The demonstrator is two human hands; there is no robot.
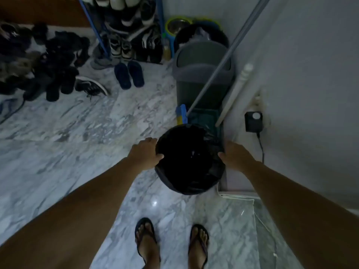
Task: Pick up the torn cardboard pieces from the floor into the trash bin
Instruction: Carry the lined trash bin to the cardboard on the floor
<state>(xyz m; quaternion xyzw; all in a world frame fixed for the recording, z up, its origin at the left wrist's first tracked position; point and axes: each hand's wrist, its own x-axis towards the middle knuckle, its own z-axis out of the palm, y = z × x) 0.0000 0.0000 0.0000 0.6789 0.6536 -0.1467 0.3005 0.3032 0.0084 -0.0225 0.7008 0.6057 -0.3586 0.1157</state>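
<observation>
Two feet in flip-flops (147,239) stand on the marble floor (58,162); just ahead, one round trash bin (189,160) lined with a black bag sits between two hands. Left hand (144,151) grips the bin's left rim, thumb hooked over the edge; right hand (236,155) grips the right rim likewise. Beyond: one grey lidded bin (202,68), two blue slippers (129,74), one shoe rack (128,28).
</observation>
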